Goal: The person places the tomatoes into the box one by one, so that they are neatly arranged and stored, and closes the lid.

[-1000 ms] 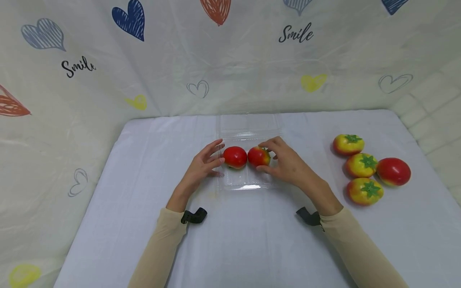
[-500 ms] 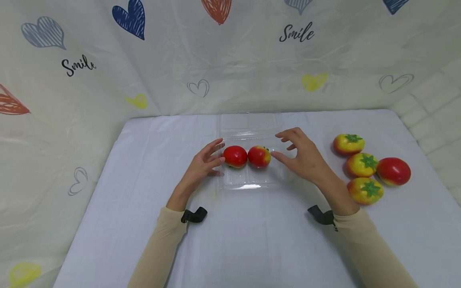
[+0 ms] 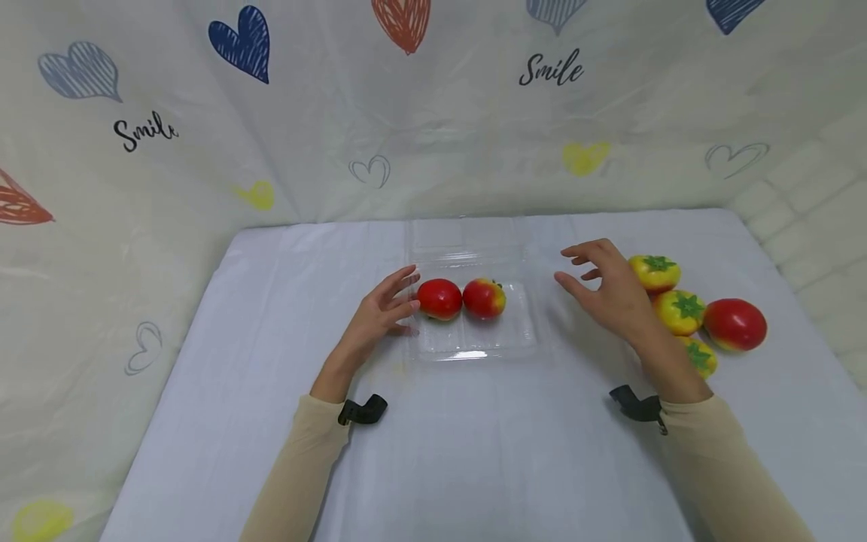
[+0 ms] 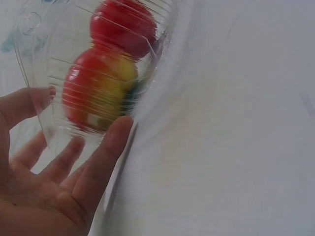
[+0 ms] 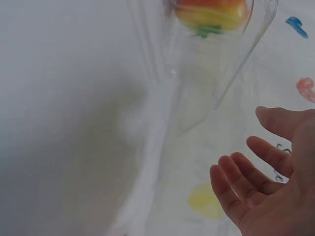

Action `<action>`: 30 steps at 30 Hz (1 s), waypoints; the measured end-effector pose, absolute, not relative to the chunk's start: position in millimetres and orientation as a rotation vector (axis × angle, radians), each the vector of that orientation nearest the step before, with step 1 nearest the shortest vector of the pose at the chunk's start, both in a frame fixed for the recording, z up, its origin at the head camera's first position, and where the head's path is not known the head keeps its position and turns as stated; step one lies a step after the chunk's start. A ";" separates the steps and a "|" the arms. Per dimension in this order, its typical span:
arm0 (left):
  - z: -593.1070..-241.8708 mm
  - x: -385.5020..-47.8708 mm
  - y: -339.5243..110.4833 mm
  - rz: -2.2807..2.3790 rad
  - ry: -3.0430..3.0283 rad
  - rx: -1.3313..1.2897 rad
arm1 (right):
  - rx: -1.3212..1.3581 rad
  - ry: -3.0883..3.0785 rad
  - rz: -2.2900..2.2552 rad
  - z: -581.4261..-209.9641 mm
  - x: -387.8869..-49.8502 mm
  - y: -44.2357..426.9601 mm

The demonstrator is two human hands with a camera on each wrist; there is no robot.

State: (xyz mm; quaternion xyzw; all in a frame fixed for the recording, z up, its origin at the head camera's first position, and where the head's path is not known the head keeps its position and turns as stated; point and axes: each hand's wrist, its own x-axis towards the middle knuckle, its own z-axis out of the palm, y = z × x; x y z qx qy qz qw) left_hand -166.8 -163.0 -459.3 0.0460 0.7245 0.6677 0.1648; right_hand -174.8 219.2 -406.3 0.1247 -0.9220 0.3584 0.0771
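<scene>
Now draws the right hand [image 3: 612, 292], relaxed and holding nothing, off the right tomato [image 3: 484, 299] toward four loose tomatoes [image 3: 679, 312]. Leaves this and the left tomato [image 3: 439, 299] set in the clear tray [image 3: 518, 320] between hands; keeps the left hand [image 3: 375, 313], fingers slack, at its edge.

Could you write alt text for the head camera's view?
A bare left hand is at the left edge of an open, clear plastic box holding two shiny, mostly red fruits; a bare, empty right hand is to its right. Four more red or yellow-red fruits lie at right on a white tablecloth.
</scene>
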 end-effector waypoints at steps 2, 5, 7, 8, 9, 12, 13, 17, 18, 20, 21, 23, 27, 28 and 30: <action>-459.5 -166.4 -163.8 1.902 2.066 0.128 | 0.386 -2.736 1.080 -408.6 -175.9 224.6; -459.3 -166.1 -164.8 1.901 2.070 0.125 | 0.413 -2.691 1.079 -410.1 -178.2 231.2; -459.0 -166.0 -165.2 1.903 2.069 0.126 | 0.408 -2.691 1.069 -409.8 -180.0 234.7; -458.9 -165.9 -165.3 1.902 2.071 0.126 | 0.405 -2.691 1.073 -410.2 -181.2 236.8; -459.0 -166.1 -165.3 1.901 2.070 0.127 | 0.392 -2.702 1.072 -410.7 -182.1 238.8; -459.0 -166.4 -164.7 1.897 2.072 0.132 | 0.360 -2.726 1.064 -412.1 -184.2 245.4; -459.3 -166.6 -164.5 1.896 2.073 0.136 | 0.350 -2.731 1.060 -412.8 -185.0 247.7; -459.3 -166.6 -163.6 1.896 2.071 0.136 | 0.295 -2.745 1.052 -412.6 -186.7 255.9; -459.3 -166.7 -163.6 1.899 2.068 0.134 | 0.285 -2.749 1.042 -412.1 -187.3 257.8; -459.2 -166.6 -163.4 1.906 2.061 0.130 | 0.268 -2.759 1.018 -410.3 -188.4 261.6; -459.3 -166.8 -163.2 1.909 2.058 0.129 | 0.251 -2.771 1.000 -409.3 -188.9 263.6; -459.4 -167.1 -162.9 1.911 2.054 0.132 | 0.226 -2.788 0.966 -407.5 -189.4 268.1; -458.9 -166.9 -162.0 1.910 2.053 0.139 | 0.179 -2.818 0.961 -405.6 -190.0 276.0; -458.6 -166.6 -161.9 1.911 2.054 0.139 | 0.173 -2.823 0.965 -405.3 -190.0 277.7; -458.2 -165.8 -162.0 1.913 2.053 0.136 | 0.158 -2.838 0.975 -404.8 -190.2 280.5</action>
